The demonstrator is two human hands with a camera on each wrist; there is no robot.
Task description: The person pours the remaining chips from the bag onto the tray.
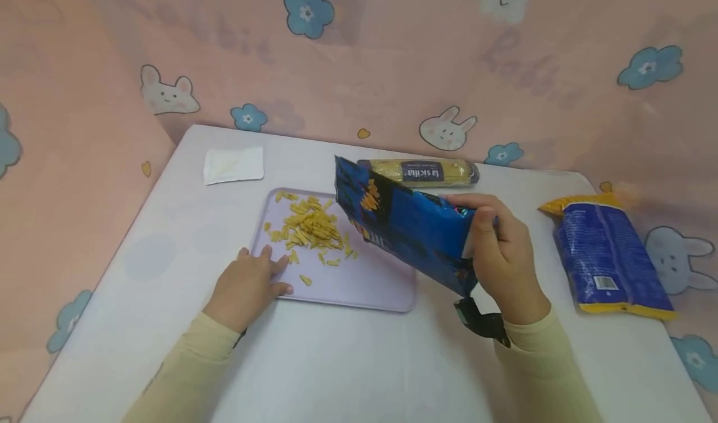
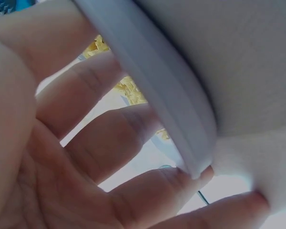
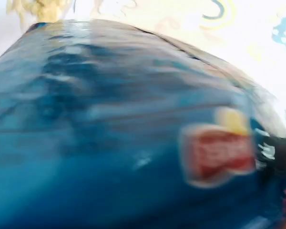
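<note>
My right hand (image 1: 507,258) grips a blue snack bag (image 1: 412,220) by one end, thumb on the near side. The bag tilts, its other end pointing left and up over the lilac tray (image 1: 359,289). In the right wrist view the blurred bag (image 3: 109,133) fills most of the picture. A loose heap of small yellow chip pieces (image 1: 314,227) lies on the tray's left half, with a few scattered around it. My left hand (image 1: 247,286) rests at the tray's near left corner, fingers spread over the rim. The left wrist view shows these fingers (image 2: 114,138) against the rim (image 2: 167,95).
A blue and yellow bag (image 1: 611,255) lies at the table's right edge. Behind the tray lies a long clear pack of pasta (image 1: 432,171), partly behind the blue bag. At the back left is a flat white packet (image 1: 234,164). A patterned pink cloth (image 1: 364,55) hangs behind the table.
</note>
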